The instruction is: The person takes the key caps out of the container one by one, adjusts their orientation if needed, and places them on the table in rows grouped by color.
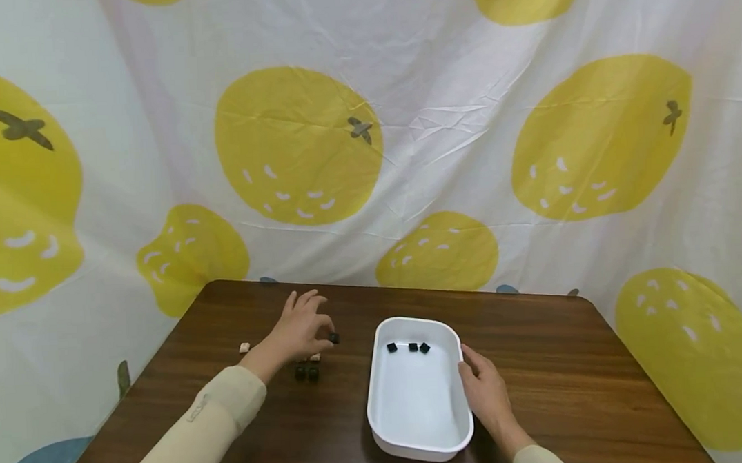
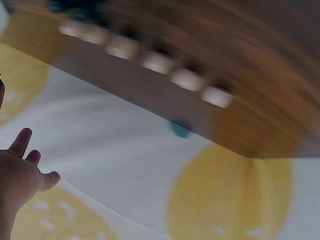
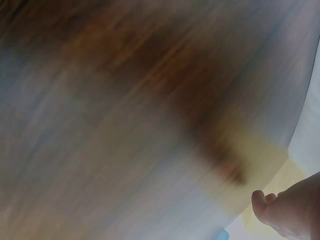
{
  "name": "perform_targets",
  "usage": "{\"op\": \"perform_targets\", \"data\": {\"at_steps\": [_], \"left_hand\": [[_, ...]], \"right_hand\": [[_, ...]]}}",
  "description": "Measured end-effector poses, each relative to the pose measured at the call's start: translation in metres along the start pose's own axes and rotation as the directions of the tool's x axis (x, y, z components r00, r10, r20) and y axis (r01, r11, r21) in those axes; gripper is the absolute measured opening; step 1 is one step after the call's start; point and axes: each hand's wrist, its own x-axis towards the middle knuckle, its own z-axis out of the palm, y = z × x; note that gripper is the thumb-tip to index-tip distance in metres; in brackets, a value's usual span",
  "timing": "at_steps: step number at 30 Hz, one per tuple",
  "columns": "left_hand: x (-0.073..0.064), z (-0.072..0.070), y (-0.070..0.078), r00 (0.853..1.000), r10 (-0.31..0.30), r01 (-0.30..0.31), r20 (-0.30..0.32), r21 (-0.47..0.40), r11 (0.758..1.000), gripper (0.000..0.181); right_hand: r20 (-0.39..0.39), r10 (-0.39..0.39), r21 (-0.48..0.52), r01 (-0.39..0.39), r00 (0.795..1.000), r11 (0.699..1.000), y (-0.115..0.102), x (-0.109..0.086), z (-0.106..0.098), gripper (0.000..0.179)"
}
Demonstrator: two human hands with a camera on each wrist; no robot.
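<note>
Above the table, my left hand (image 1: pixel 301 329) pinches a small black block (image 1: pixel 334 337) between thumb and fingertips, left of a white tray (image 1: pixel 419 402). Its other fingers spread upward; the left wrist view shows part of this hand (image 2: pixel 22 172). My right hand (image 1: pixel 486 389) grips the tray's right rim. Inside the tray, several small black blocks (image 1: pixel 413 347) lie near the far end. On the table below my left wrist are more black blocks (image 1: pixel 307 373) and a pale block (image 1: pixel 315 357), partly hidden by the hand.
Another pale block (image 1: pixel 245 347) lies farther left on the brown wooden table (image 1: pixel 570 375). A row of several pale blocks (image 2: pixel 158 62) shows blurred in the left wrist view. Behind the table hangs a white cloth (image 1: pixel 430 153) with yellow lemons.
</note>
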Motion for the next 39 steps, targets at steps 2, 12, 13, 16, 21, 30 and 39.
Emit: {"op": "perform_targets", "data": {"at_steps": [2, 12, 13, 16, 21, 30, 39], "left_hand": [[-0.012, -0.002, -0.017, 1.000, -0.030, 0.030, 0.001, 0.016, 0.999, 0.018], [-0.056, 0.006, -0.064, 0.995, -0.087, 0.086, 0.038, 0.031, 0.996, 0.015], [-0.059, 0.007, -0.064, 0.996, -0.083, 0.082, 0.044, 0.033, 0.996, 0.015], [-0.064, 0.015, -0.066, 0.995, -0.080, 0.078, 0.058, 0.035, 0.996, 0.015], [-0.066, 0.023, -0.066, 0.995, -0.074, 0.073, 0.062, 0.025, 0.997, 0.014], [-0.069, 0.024, -0.067, 0.994, -0.079, 0.076, 0.080, 0.029, 0.997, 0.012], [-0.072, 0.032, -0.069, 0.993, -0.079, 0.077, 0.089, 0.022, 0.997, 0.014]], "right_hand": [[0.004, 0.005, -0.003, -0.005, 1.000, 1.000, 0.000, 0.000, -0.001, 0.045], [-0.007, -0.005, 0.019, 0.005, 1.000, 1.000, 0.001, 0.003, -0.005, 0.045], [-0.006, -0.006, 0.018, 0.006, 1.000, 1.000, 0.001, 0.003, -0.005, 0.045], [-0.006, -0.008, 0.019, 0.008, 1.000, 1.000, 0.001, 0.003, -0.005, 0.045], [-0.004, -0.015, 0.011, 0.015, 1.000, 1.000, -0.001, 0.004, -0.003, 0.044], [-0.011, -0.014, 0.015, 0.014, 1.000, 1.000, -0.002, 0.004, 0.005, 0.045], [-0.009, -0.005, 0.011, 0.005, 1.000, 1.000, -0.003, 0.000, 0.006, 0.045]]}}
